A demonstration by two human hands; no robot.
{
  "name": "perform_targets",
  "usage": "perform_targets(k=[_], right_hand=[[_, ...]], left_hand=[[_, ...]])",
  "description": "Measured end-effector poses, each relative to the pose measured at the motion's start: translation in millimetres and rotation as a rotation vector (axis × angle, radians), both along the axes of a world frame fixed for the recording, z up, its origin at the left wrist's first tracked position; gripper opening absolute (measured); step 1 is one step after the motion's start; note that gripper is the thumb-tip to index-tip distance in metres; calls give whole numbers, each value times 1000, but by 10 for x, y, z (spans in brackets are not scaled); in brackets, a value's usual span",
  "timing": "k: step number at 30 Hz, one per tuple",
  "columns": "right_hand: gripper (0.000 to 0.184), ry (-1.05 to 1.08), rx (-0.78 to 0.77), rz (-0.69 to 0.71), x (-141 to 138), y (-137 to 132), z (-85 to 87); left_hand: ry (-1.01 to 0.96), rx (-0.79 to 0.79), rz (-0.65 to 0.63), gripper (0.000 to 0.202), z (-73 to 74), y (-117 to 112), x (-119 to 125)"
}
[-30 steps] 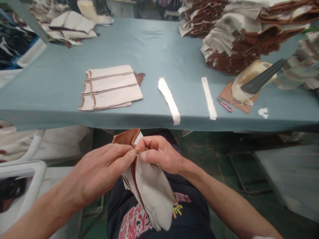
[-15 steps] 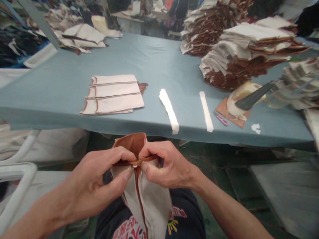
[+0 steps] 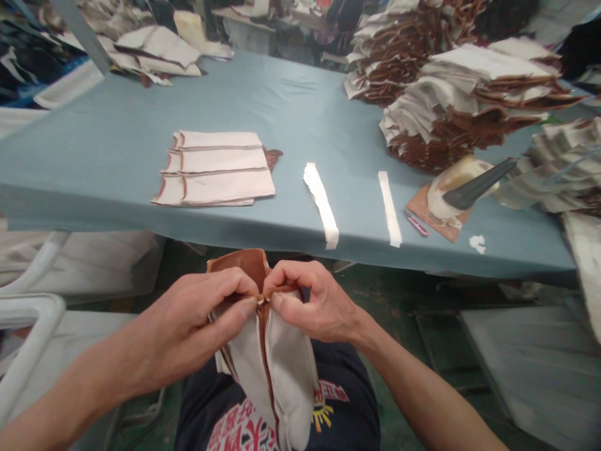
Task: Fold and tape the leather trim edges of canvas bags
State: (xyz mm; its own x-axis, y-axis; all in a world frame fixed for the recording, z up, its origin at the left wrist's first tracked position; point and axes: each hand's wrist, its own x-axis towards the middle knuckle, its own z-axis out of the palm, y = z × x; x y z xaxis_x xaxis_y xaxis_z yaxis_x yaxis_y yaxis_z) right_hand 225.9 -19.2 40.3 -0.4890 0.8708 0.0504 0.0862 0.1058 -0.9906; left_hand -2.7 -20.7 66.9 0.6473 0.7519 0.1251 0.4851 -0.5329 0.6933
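A cream-and-brown pouch (image 3: 293,363) is held over the lap (image 3: 347,382), in front of the table (image 3: 107,125). Its brown edge is pinched, thumb against fingers, by the left hand (image 3: 201,319) and, just beside it, by the right hand (image 3: 322,307). On the table, folded pieces (image 3: 225,164) are laid near two white strips (image 3: 323,207) (one rather ragged), with pink snips (image 3: 417,224) beside the other.

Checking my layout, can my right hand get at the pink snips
Probably yes, though the right hand is pinching the pale piece; the pink snips lie uncovered near the table's front edge.
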Motion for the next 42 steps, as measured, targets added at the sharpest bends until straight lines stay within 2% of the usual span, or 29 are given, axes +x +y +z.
perform_targets(k=[3,5,9,11,13,16,20,26,33,39,42], right_hand=[[6,-1,-42,45,13,-8,72],[8,-1,-102,80,34,-5,119],[35,1,-164,143,49,29,168],[48,1,-157,180,41,45,182],[51,-9,-152,193,32,49,201],[37,-68,-118,160,25,31,234],[18,-165,-19,78,-3,13,243],[19,-95,-30,128,-40,52,142],[22,-8,-127,160,-54,45,73],[11,-56,-75,79,-111,20,84],[13,-57,-76,66,-113,17,94]], left_hand=[[-4,35,32,24,-10,-35,19],[-13,115,40,20,-36,-58,29],[-60,305,50,17,-87,-90,46],[-75,313,47,17,-92,-97,41],[-87,260,50,16,-85,-100,21],[-85,139,99,13,-67,-105,-21],[-101,71,160,16,-36,-121,-45],[-92,7,157,19,-9,-146,-108],[-100,190,69,17,-43,-115,-211],[-107,293,10,18,2,-61,-175],[-98,307,-19,18,28,-28,-157]])
